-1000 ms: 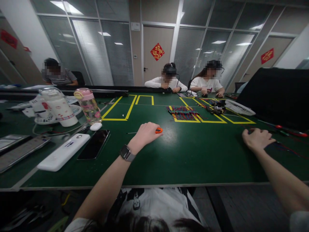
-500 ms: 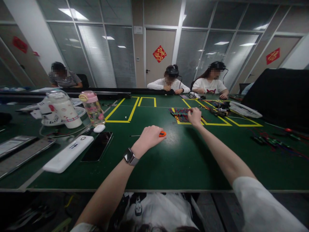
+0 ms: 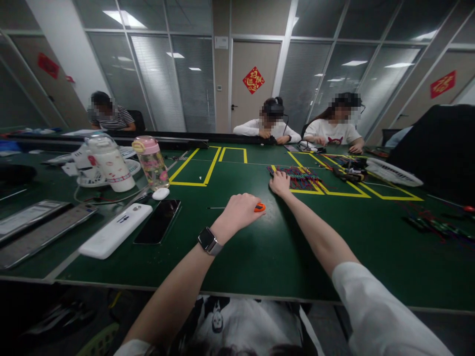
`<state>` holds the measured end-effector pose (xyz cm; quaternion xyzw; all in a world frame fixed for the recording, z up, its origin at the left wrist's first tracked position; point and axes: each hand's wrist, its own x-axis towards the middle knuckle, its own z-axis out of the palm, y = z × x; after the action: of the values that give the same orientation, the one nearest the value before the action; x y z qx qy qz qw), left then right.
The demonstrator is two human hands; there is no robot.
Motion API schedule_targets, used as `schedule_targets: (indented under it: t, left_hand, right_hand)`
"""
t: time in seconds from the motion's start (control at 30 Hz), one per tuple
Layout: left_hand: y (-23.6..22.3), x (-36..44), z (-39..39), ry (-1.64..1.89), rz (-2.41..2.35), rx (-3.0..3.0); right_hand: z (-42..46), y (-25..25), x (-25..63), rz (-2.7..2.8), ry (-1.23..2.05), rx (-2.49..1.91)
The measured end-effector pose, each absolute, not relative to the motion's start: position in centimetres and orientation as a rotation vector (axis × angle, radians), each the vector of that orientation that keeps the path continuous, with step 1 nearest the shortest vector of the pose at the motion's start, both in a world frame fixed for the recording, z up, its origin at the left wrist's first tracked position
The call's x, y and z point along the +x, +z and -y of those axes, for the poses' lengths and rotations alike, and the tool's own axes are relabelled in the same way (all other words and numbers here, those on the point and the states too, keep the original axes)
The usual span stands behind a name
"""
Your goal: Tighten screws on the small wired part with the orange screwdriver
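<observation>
My left hand (image 3: 241,211) is closed around a screwdriver (image 3: 260,207) just above the green tabletop. Its orange and black handle sticks out on the right of the fist, and its thin shaft points left. Further forward, my right hand (image 3: 281,183) has its fingers curled at the left end of a row of small circuit boards with red and blue wires (image 3: 302,178). What sits between those fingertips is too small and covered to make out.
Left on the green table (image 3: 230,267) are a black phone (image 3: 158,221), a white power bank (image 3: 117,231), a white oval case (image 3: 161,194) and two bottles. More wired boards (image 3: 432,223) lie right. Yellow tape (image 3: 189,184) marks rectangles. Several people sit across.
My right hand has moved left along the wired boards, from their right end to their left end. The left hand keeps its hold on the screwdriver. The whole view has shifted slightly.
</observation>
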<state>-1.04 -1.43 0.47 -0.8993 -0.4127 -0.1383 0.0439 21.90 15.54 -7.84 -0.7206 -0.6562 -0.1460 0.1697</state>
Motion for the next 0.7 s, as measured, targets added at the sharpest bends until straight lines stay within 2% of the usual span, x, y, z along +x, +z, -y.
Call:
schedule_targets:
  t: [0.43,0.7]
  left_hand:
    - [0.5,-1.0,1.5,-0.397,1.272,-2.743]
    - [0.3,-1.0,1.4,-0.425,1.266,-2.741]
  right_hand:
    - [-15.8,-7.9,22.0,1.897,-0.467,-2.079]
    - [-13.6,-6.9,20.8,2.135,-0.619,-1.866]
